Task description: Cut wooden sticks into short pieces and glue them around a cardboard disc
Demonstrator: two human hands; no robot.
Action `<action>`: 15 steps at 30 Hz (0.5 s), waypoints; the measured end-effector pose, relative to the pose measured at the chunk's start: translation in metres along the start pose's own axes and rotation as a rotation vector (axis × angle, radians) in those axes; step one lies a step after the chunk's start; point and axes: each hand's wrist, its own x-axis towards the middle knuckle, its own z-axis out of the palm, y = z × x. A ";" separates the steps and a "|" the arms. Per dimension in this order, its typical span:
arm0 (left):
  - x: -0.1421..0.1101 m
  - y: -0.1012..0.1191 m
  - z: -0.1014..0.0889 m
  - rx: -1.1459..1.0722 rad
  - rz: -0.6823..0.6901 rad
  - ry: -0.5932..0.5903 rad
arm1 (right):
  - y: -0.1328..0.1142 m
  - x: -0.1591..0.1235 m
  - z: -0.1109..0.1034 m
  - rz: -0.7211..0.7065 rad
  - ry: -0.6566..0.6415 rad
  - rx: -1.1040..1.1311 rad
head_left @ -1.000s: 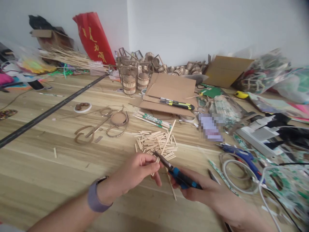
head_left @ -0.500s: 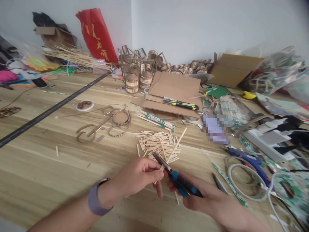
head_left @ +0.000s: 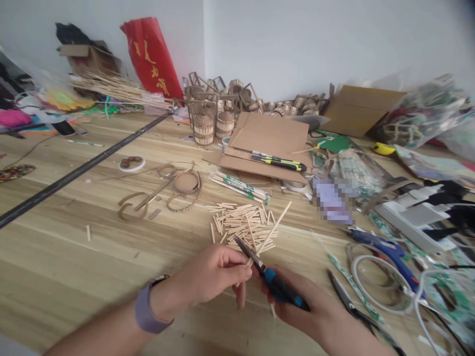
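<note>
My left hand [head_left: 210,272] pinches a thin wooden chopstick [head_left: 277,223] between thumb and fingers; its far end slants up and to the right. My right hand [head_left: 308,304] is closed round the black and blue handles of a pair of shears [head_left: 280,286]. Their blades lie across the chopstick just beyond my left fingertips. Right behind the blades is a pile of short cut sticks [head_left: 237,222]. Part of another stick [head_left: 273,310] shows on the table under my right hand.
Wrapped chopsticks [head_left: 241,187] lie behind the pile, before cardboard sheets [head_left: 269,136] carrying utility knives [head_left: 278,161]. To the right are a blue glue gun [head_left: 386,247], a white tape roll [head_left: 380,284], scissors [head_left: 345,294] and a power strip [head_left: 411,222]. Small wooden buckets [head_left: 204,129] stand at the back.
The shears' handles have come closer together as my right hand squeezed. My right hand dropped slightly, and the scissors at the right show more. My left hand keeps its hold on the chopstick.
</note>
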 end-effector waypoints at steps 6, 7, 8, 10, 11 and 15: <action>-0.002 0.003 -0.002 0.072 -0.008 0.013 | -0.003 -0.002 0.008 -0.056 0.121 -0.075; -0.002 0.003 -0.002 0.075 -0.011 0.013 | -0.003 -0.002 0.009 -0.059 0.136 -0.085; -0.002 0.004 -0.002 0.077 -0.013 0.012 | -0.003 -0.002 0.010 -0.058 0.148 -0.097; -0.003 0.003 -0.002 0.079 -0.024 0.007 | -0.003 -0.002 0.012 -0.045 0.160 -0.119; -0.003 0.003 -0.002 0.084 -0.031 0.005 | -0.003 -0.002 0.012 -0.038 0.161 -0.121; -0.005 0.003 -0.002 0.127 -0.025 0.011 | -0.005 -0.003 0.010 -0.006 0.133 -0.004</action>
